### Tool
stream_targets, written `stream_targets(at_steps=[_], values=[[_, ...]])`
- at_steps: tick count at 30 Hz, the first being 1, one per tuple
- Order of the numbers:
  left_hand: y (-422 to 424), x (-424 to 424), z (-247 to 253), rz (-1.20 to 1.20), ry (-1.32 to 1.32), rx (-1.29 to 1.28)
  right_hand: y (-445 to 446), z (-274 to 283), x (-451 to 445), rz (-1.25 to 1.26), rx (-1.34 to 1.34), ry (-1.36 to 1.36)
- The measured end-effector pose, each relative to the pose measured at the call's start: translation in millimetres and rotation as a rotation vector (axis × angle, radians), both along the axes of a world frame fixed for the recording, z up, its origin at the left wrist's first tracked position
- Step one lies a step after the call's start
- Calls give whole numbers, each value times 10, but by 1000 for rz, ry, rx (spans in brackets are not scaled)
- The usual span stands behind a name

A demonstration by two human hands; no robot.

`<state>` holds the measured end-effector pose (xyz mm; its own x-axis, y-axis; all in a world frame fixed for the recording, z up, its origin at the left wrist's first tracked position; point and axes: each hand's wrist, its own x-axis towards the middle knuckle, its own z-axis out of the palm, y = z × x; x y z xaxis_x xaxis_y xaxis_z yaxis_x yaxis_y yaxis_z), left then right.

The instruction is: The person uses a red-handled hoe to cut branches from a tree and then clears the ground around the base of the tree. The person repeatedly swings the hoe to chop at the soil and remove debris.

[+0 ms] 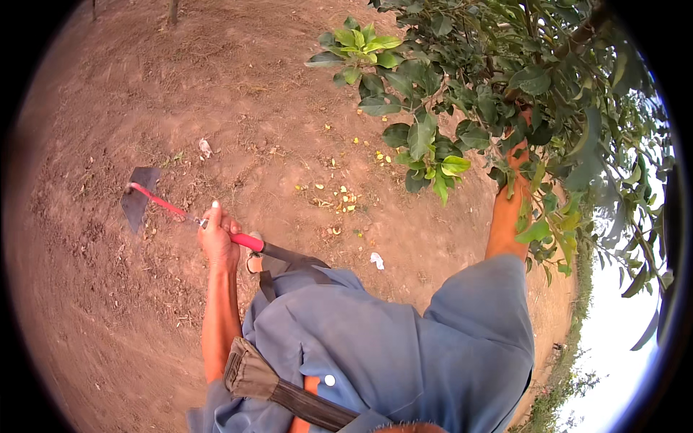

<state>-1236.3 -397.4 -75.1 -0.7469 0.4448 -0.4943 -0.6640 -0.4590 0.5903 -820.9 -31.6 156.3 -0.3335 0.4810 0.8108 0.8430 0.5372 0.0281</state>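
Note:
My left hand (221, 238) is closed around the shaft of a hoe (165, 204), thumb along the top, close to a metal joint in it. The hoe has a red neck and a dark flat blade (139, 197) over the soil. Behind my hand the red shaft passes into a dark rear section that runs to my waist. On the other side, my right arm reaches up into a leafy tree (422, 135). Leaves cover most of my right hand (524, 120), which is near a branch (511, 93); its grip cannot be made out.
Bare reddish soil (260, 119) spreads around me, with fallen yellow leaves (346, 201) and a white scrap (377, 261) on it. A pale scrap (205, 148) lies beyond the hoe blade. A thin trunk or post (173, 12) stands farther off. A strap (314, 403) crosses my torso.

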Motion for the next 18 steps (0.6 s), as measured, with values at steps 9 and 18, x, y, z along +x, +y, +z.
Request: stream_targets(at_steps=[9,18], values=[[562,-451,225,-186,34,10,-661,183,-508,-253,-320,11],[660,-759,50,-230,-38,-22,-613,672,-1697,-462,-538,-215]])
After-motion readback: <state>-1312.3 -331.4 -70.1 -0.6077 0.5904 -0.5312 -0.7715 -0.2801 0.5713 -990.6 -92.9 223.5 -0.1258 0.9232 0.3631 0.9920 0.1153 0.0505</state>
